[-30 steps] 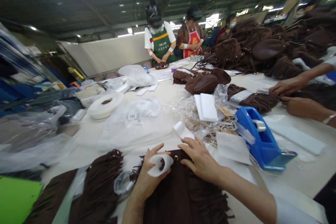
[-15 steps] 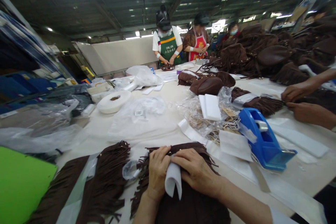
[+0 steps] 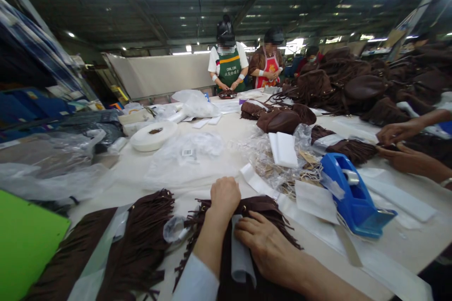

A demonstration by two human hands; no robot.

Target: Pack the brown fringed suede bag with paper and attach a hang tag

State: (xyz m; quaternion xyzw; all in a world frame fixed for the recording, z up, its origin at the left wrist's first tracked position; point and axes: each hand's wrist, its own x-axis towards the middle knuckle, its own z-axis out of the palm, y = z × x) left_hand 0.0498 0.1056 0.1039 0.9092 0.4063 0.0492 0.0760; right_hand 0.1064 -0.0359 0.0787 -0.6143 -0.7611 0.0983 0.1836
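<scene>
Brown, soft-looking bag (image 3: 270,289) with stringy fringe (image 3: 287,225) and a shiny ring (image 3: 243,208), flat on the table (image 3: 229,127) before us, curled white foam (image 3: 241,258) on top, our right hand (image 3: 264,244) laying bent fingers on it, our left hand (image 3: 225,195) curled, its fingertips hidden, what either pinches we cannot tell

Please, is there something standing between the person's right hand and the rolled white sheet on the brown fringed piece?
Nothing visible stands between them: the right hand already touches the rolled white sheet, which lies on the brown fringed piece. The left hand is farther forward, not between.
</scene>
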